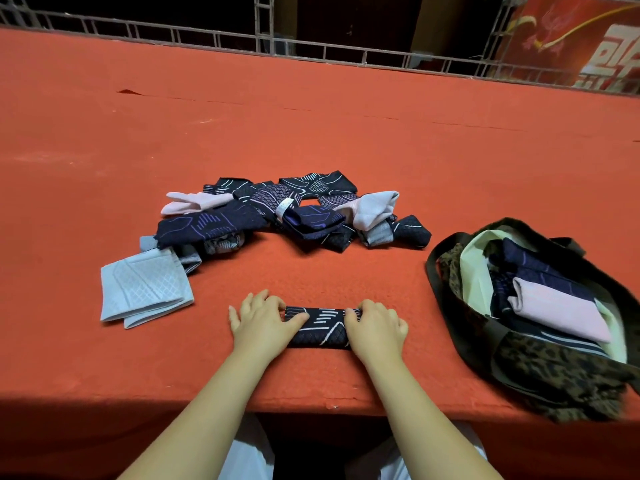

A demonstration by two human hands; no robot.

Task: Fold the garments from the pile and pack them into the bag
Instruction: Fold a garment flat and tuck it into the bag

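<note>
A small black garment with white line patterns lies folded into a narrow strip near the table's front edge. My left hand grips its left end, thumb on top. My right hand grips its right end the same way. Behind them a pile of garments in dark navy, black, pink and grey is spread on the red table. A leopard-print bag with a cream lining lies open at the right, holding folded navy and pink garments.
A folded light grey garment lies at the left, beside the pile. The red cloth-covered table stretches far back to a metal truss railing. The front edge runs just below my wrists.
</note>
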